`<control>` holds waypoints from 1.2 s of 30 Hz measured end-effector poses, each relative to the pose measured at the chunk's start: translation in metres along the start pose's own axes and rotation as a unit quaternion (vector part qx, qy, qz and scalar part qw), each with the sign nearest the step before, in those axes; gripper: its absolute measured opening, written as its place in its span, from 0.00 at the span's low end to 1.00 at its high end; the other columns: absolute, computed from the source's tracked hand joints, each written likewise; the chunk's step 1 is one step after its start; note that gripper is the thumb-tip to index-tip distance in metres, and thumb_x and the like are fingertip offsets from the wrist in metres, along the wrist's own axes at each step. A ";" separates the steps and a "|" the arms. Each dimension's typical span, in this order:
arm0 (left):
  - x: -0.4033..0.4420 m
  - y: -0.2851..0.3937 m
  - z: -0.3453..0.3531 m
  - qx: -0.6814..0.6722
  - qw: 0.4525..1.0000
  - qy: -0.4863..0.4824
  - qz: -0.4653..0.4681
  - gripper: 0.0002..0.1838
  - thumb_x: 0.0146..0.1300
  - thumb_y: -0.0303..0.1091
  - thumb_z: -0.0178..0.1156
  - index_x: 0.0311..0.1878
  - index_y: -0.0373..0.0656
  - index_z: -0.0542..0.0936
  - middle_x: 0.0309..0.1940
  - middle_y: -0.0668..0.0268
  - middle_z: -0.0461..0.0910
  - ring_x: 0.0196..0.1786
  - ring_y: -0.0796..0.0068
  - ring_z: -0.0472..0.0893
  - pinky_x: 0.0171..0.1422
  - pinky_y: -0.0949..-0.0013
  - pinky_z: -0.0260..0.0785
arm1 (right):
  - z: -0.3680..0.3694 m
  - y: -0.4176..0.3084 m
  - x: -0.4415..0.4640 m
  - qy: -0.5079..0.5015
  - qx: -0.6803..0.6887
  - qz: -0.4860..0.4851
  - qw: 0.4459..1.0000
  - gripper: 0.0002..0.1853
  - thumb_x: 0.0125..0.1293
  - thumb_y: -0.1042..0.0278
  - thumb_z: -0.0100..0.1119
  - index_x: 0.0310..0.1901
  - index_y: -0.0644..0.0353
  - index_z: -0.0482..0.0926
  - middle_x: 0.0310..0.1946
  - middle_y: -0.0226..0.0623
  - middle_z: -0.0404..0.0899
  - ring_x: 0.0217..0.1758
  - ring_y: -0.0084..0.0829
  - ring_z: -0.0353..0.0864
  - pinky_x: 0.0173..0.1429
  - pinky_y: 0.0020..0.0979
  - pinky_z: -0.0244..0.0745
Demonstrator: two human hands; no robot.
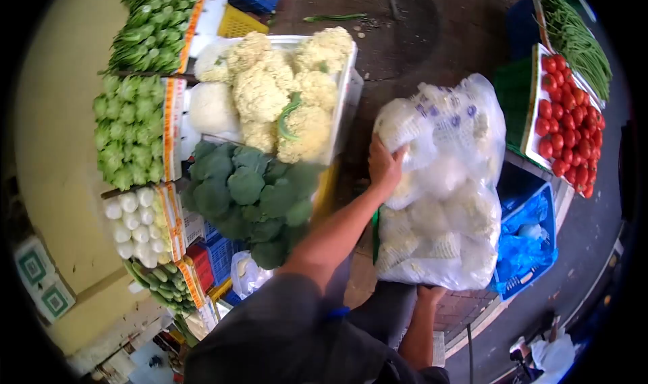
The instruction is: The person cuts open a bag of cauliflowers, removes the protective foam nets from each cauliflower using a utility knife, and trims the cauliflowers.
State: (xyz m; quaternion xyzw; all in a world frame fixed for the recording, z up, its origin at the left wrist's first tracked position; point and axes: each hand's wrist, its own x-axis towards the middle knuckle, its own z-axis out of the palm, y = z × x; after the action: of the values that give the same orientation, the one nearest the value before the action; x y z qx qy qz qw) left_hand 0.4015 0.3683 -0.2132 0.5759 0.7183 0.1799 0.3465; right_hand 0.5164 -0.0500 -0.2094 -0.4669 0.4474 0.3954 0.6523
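Observation:
A big clear plastic bag of cauliflower (442,212), with several wrapped pale heads inside, is held up in front of me. My left hand (388,162) grips its left side, fingers bent against the plastic. Under the bag's near edge is my right hand (430,294), supporting it, its fingers mostly hidden by the bag. To the left of the bag, loose cauliflower heads (266,87) fill a white foam box (346,97). Nearer to me, dark green broccoli (246,185) lies piled beside them, partly behind my left forearm.
Leafy greens (128,131), white radishes (138,225) and green cucumbers (162,283) line the left side. On the right stand tomatoes (567,124), long green beans (574,36) and a blue crate (550,239) with blue plastic bags. A stray green stalk (335,17) lies on the ground.

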 end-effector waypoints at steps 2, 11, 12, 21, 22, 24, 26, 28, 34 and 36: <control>0.034 -0.007 0.012 0.037 0.999 0.000 0.032 0.54 0.65 0.59 0.68 0.79 0.31 0.54 0.67 0.36 0.70 0.64 0.39 0.76 0.68 0.45 0.69 | 0.005 0.009 -0.001 -0.023 -0.002 -0.021 1.000 0.26 0.76 0.48 0.49 0.66 0.58 0.76 0.66 0.41 0.79 0.68 0.47 0.77 0.73 0.54 0.73; 0.139 0.051 -0.027 -0.055 0.990 -0.092 0.090 0.57 0.60 0.60 0.72 0.77 0.27 0.56 0.68 0.32 0.70 0.69 0.35 0.73 0.74 0.51 0.67 | 0.124 0.074 -0.039 -0.119 0.078 0.000 0.990 0.27 0.77 0.43 0.50 0.65 0.55 0.76 0.66 0.42 0.77 0.70 0.47 0.73 0.75 0.57 0.66; 0.137 0.045 -0.031 -0.064 0.991 -0.084 0.081 0.57 0.60 0.60 0.72 0.77 0.27 0.55 0.68 0.32 0.69 0.70 0.35 0.73 0.74 0.52 0.66 | 0.124 0.069 -0.046 -0.113 0.056 -0.010 0.992 0.27 0.77 0.43 0.49 0.65 0.54 0.76 0.66 0.41 0.76 0.71 0.47 0.71 0.77 0.56 0.64; -0.006 -0.063 -0.113 -0.035 0.959 -0.280 0.023 0.31 0.69 0.50 0.67 0.60 0.29 0.78 0.49 0.51 0.87 0.52 0.60 0.86 0.58 0.62 0.75 | 0.056 0.038 -0.112 -0.036 -0.562 -0.039 0.826 0.19 0.77 0.58 0.58 0.57 0.65 0.81 0.45 0.40 0.87 0.48 0.30 0.85 0.47 0.29 0.76; -0.026 -0.081 -0.123 -0.001 0.955 -0.295 0.021 0.29 0.69 0.50 0.68 0.57 0.30 0.80 0.46 0.51 0.87 0.49 0.59 0.86 0.57 0.61 0.76 | 0.078 0.044 -0.135 -0.097 -0.578 -0.056 0.808 0.19 0.77 0.59 0.59 0.58 0.66 0.81 0.46 0.40 0.87 0.49 0.29 0.85 0.50 0.28 0.76; -0.058 -0.118 -0.136 0.051 0.946 -0.320 0.019 0.30 0.67 0.55 0.66 0.54 0.34 0.83 0.47 0.45 0.86 0.52 0.48 0.86 0.57 0.54 0.77 | 0.168 0.052 -0.210 -0.262 -0.624 -0.055 0.734 0.19 0.75 0.62 0.61 0.59 0.67 0.82 0.49 0.38 0.87 0.52 0.27 0.84 0.59 0.31 0.78; -0.081 -0.138 -0.148 0.091 0.931 -0.353 0.000 0.32 0.66 0.56 0.66 0.55 0.33 0.82 0.47 0.45 0.87 0.51 0.47 0.86 0.58 0.54 0.77 | 0.278 0.054 -0.318 -0.412 -0.621 0.082 0.661 0.22 0.76 0.58 0.60 0.65 0.61 0.80 0.57 0.39 0.85 0.61 0.33 0.82 0.67 0.35 0.75; -0.097 -0.128 -0.164 0.103 0.932 -0.346 -0.012 0.32 0.65 0.57 0.66 0.56 0.33 0.83 0.47 0.45 0.86 0.53 0.47 0.86 0.59 0.54 0.76 | 0.326 0.066 -0.378 -0.657 -0.549 0.040 0.514 0.25 0.75 0.51 0.61 0.62 0.65 0.79 0.56 0.51 0.83 0.62 0.45 0.82 0.66 0.41 0.76; -0.100 -0.094 -0.173 0.049 0.964 -0.260 -0.023 0.31 0.68 0.53 0.66 0.58 0.31 0.81 0.49 0.45 0.86 0.54 0.51 0.86 0.60 0.56 0.77 | 0.360 0.070 -0.438 -0.827 -0.449 -0.041 0.336 0.20 0.76 0.55 0.60 0.53 0.68 0.80 0.48 0.51 0.85 0.53 0.45 0.85 0.57 0.40 0.79; -0.108 -0.057 -0.183 -0.027 0.971 -0.234 -0.037 0.27 0.71 0.50 0.64 0.59 0.33 0.81 0.50 0.48 0.87 0.54 0.57 0.86 0.59 0.61 0.77 | 0.360 0.045 -0.447 -0.788 -0.355 -0.022 0.502 0.16 0.77 0.59 0.59 0.48 0.67 0.80 0.45 0.46 0.86 0.48 0.39 0.86 0.55 0.38 0.80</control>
State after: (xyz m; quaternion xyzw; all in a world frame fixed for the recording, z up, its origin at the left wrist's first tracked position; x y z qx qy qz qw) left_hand 0.2432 0.2759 -0.0920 0.5658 0.6326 0.0460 0.5268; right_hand 0.4232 0.2642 0.2639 -0.1637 -0.4398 0.7112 0.5234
